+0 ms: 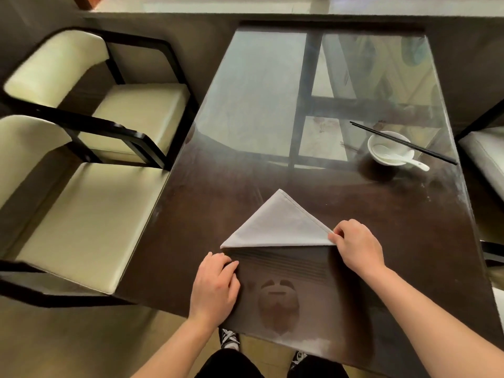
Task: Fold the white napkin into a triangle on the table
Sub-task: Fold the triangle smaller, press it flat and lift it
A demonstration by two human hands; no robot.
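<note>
One flat white triangular napkin (275,227), apex away.

White bowl (390,151) holding a white spoon (401,158), black chopsticks (403,142) laid across its rim; two cream-cushioned black-framed chairs (90,170) along the left.

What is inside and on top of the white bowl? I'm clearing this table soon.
The white bowl holds a white spoon, its handle sticking out over the near rim. Black chopsticks lie across the top. No food is visible; the bottom under the spoon is hidden.
</note>
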